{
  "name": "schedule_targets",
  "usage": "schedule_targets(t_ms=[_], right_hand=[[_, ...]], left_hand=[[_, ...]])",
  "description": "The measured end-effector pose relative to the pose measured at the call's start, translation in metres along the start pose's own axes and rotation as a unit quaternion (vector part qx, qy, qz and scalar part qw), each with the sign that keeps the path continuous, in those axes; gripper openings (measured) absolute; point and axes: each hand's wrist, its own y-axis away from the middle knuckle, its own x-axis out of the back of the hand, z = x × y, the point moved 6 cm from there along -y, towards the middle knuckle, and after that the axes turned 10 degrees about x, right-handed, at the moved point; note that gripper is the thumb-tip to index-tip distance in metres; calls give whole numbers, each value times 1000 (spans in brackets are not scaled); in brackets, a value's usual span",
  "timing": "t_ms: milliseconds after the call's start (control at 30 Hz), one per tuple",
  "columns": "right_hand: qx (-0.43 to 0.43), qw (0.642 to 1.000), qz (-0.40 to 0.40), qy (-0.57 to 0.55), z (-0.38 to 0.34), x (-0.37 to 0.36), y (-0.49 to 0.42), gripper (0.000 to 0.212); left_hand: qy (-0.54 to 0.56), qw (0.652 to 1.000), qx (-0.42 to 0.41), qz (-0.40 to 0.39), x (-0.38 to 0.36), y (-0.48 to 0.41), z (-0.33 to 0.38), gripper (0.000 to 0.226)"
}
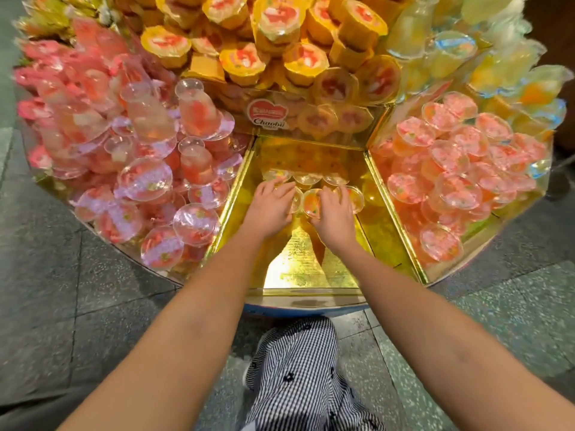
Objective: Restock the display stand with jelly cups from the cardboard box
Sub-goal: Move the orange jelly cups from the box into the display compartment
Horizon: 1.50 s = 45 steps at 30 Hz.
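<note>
A round display stand (311,276) has a gold-lined middle compartment in front of me. At its back lie several clear jelly cups (311,203) with orange filling, in two short rows. My left hand (272,205) rests on the cups at the left of the near row, fingers bent over them. My right hand (334,213) lies on the cups at the right, fingers curled over their lids. Whether either hand grips a cup is hidden by the fingers. The cardboard box is out of view.
The left compartment is heaped with pink jelly cups (146,178). The right compartment holds orange-pink cups (454,169). Yellow cups (280,35) pile up on the tier behind a branded label (268,115). Grey tiled floor (77,290) surrounds the stand, and my checked trousers (295,368) show below.
</note>
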Motion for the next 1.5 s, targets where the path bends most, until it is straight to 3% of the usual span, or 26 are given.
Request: schedule_targets(t_ms=[267,533,833,1200,1500], right_hand=[[-3,999,20,27,2,-10,-5,63],[-19,998,13,57,-1,-13,-12,65],[-50,996,-76,-4,-30,41,11,81],[-6,997,-78,-8,-145,174,97,75],[127,988,-85,10,-301,186,119,68]], left_hand=[[19,999,26,33,-7,5,-5,63],[11,999,37,12,-8,8,-6,66],[3,999,37,-2,66,38,-2,61],[28,995,92,-4,209,162,4,65],[18,974,225,29,280,294,-93,68]])
